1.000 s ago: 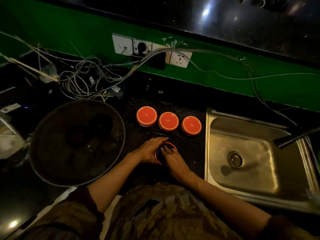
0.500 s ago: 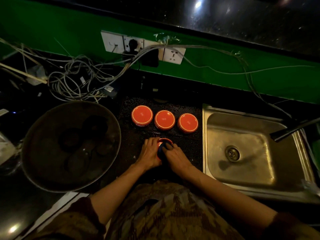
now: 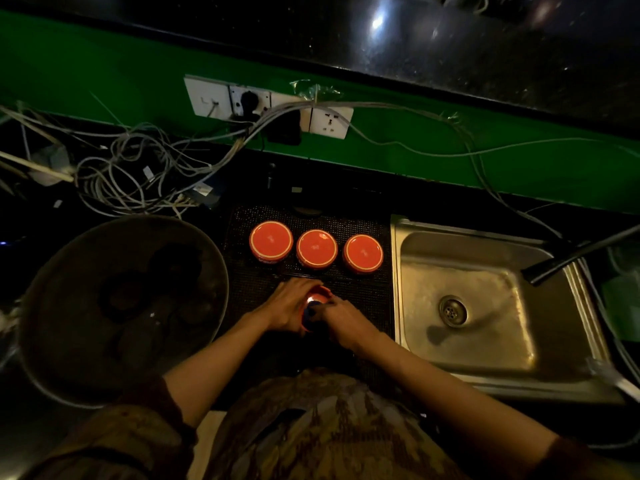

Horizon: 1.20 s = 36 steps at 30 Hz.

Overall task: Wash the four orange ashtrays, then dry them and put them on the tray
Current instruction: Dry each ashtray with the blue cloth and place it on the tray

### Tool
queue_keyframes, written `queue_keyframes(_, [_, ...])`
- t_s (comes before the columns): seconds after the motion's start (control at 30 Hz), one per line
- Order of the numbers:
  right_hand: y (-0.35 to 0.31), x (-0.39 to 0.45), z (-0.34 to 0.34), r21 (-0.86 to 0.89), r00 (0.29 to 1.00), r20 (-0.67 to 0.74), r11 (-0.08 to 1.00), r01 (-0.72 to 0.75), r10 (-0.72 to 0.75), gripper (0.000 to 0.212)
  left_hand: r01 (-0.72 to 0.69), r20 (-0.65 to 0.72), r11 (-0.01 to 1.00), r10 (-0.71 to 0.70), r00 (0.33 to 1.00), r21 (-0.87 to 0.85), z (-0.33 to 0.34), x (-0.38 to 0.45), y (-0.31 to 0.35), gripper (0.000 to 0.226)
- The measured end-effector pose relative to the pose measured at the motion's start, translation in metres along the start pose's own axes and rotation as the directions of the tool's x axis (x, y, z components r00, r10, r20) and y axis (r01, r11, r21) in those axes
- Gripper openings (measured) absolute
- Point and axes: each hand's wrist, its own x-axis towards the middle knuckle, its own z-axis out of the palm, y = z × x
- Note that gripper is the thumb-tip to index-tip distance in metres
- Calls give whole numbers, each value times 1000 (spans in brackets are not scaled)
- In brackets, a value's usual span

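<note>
**Fourth ashtray being dried, three already lying face down**

The fourth ashtray is sitting between both hands over the black mat. The left hand is curling round its rim; the right hand is pinching a dark blue cloth into its bowl. It is probably glazed, rigid, chippable and slippery when wet, so gripping the rim looks wisest. Three ashtrays are lying upturned in a row beyond. The dark worktop is carrying a round metal tray left, a steel sink right, and tangled cables behind.
</note>
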Motion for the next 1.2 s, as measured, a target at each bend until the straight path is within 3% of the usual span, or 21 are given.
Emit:
queue_keyframes(0.1, [-2, 2, 2, -71, 996, -39, 994, -85, 83, 35, 116, -158, 992, -121, 980, -41, 12, -7, 9, 111])
queue_keyframes(0.2, [-3, 11, 16, -159, 992, 12, 980, -120, 124, 45, 176, -193, 982, -187, 963, -74, 20, -11, 18, 108])
queue_keyframes(0.33, [-12, 21, 25, -242, 994, 24, 965, -98, 107, 62, 100, -111, 990, -111, 988, -103, 9, -14, 2, 107])
queue_keyframes(0.47, [-8, 26, 19, -138, 1000, -7, 990, 3, -4, 63, 33, -27, 996, -36, 999, -80, -8, -4, -8, 110])
queue_keyframes(0.6, [-1, 19, 5, -19, 999, -9, 999, 49, -49, 38, -59, 90, 998, 61, 994, -30, -18, 11, 0, 113])
queue_keyframes(0.67, [-1, 13, -3, -3, 999, 10, 999, 45, -45, 35, -68, 94, 997, 71, 993, -39, -21, 12, 2, 109])
queue_keyframes(0.8, [-2, 8, -6, -41, 993, 59, 994, -102, 104, 31, 52, -58, 996, -57, 997, -78, -6, -3, 8, 108])
queue_keyframes(0.93, [-10, 14, 5, -73, 988, 34, 987, -145, 148, 29, 200, -271, 971, -228, 935, -129, 34, -18, 32, 93])
queue_keyframes(1.1, [-19, 22, 26, -304, 989, 5, 943, -137, 146, 58, 153, -172, 976, -179, 969, -153, 19, -18, 17, 98])
queue_keyframes(1.2, [-8, 20, 27, -182, 998, -46, 982, -45, 37, 61, 103, -107, 990, -114, 988, -100, 1, -14, 7, 110])
